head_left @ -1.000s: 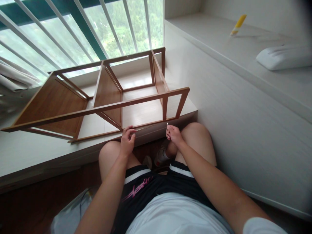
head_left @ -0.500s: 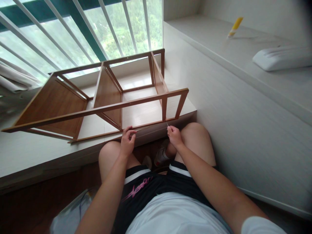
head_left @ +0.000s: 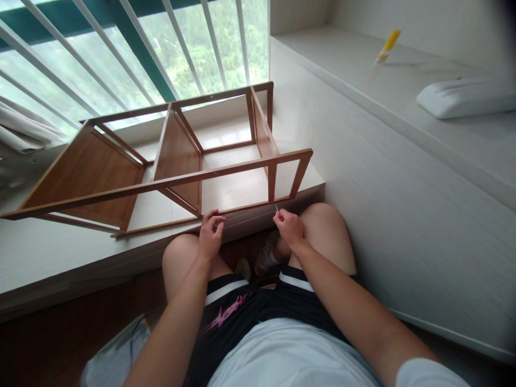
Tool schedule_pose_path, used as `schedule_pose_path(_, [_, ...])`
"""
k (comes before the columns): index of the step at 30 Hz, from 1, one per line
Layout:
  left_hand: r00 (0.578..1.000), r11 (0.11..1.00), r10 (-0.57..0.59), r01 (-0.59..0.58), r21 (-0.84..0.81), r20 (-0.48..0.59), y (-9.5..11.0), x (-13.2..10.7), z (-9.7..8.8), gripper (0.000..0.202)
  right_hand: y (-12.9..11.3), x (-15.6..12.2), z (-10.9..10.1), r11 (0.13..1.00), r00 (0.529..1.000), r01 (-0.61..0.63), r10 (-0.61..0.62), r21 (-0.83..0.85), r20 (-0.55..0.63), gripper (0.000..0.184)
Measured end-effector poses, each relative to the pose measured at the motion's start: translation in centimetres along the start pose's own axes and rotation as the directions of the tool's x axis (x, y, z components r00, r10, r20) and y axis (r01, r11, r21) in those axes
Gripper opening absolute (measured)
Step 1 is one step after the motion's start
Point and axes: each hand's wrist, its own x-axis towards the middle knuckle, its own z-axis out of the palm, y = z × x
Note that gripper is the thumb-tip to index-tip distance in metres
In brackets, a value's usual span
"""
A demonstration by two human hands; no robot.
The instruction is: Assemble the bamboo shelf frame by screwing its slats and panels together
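Note:
A brown wooden shelf frame [head_left: 177,156] lies on its side on the white window ledge [head_left: 60,252]. My left hand [head_left: 210,234] curls its fingers on the frame's near bottom rail. My right hand [head_left: 288,226] is closed in a pinch on a thin metal tool [head_left: 276,207], a small key or screw, its tip at the rail just below the frame's right corner post. Both knees rise beneath the hands.
A white cabinet wall [head_left: 403,215] stands to the right, with a white cushion-like object [head_left: 463,97] and a yellow-and-white tube [head_left: 387,45] on its top. Window bars [head_left: 161,48] are behind the frame. A plastic bag [head_left: 116,355] lies on the dark floor.
My right hand has shifted slightly left and up, bringing the thin tool's tip to the rail. The left hand stays on the rail.

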Motion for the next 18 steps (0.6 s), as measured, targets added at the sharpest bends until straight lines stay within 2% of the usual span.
schedule_pose_path(4, [1.0, 1.0, 0.005, -0.005, 0.017, -0.003, -0.07, 0.09, 0.0, 0.015, -0.13, -0.1, -0.15, 0.998, 0.999, -0.051, 0.05, 0.039, 0.016, 0.025])
schedule_pose_path(8, [1.0, 0.999, 0.016, -0.016, 0.029, -0.005, -0.27, 0.09, 0.0, 0.015, -0.02, -0.06, 0.35, 0.966, 0.989, -0.106, 0.078, 0.237, 0.127, 0.033])
schedule_pose_path(13, [1.0, 1.0, -0.001, 0.001, -0.01, 0.006, -0.59, 0.02, 0.1, 0.014, -0.29, -0.31, 0.69, 0.799, 0.926, -0.277, 0.072, 0.533, 0.372, 0.039])
schedule_pose_path(16, [1.0, 1.0, -0.012, 0.012, -0.021, 0.009, -0.64, 0.03, 0.15, 0.014, -0.59, -0.43, 0.19, 0.69, 0.872, -0.37, 0.028, 0.622, 0.488, 0.039])
schedule_pose_path(18, [1.0, 1.0, -0.01, 0.01, -0.016, 0.005, -0.54, 0.06, 0.16, 0.014, -0.74, -0.48, -0.13, 0.631, 0.851, -0.41, 0.005, 0.658, 0.525, 0.039])
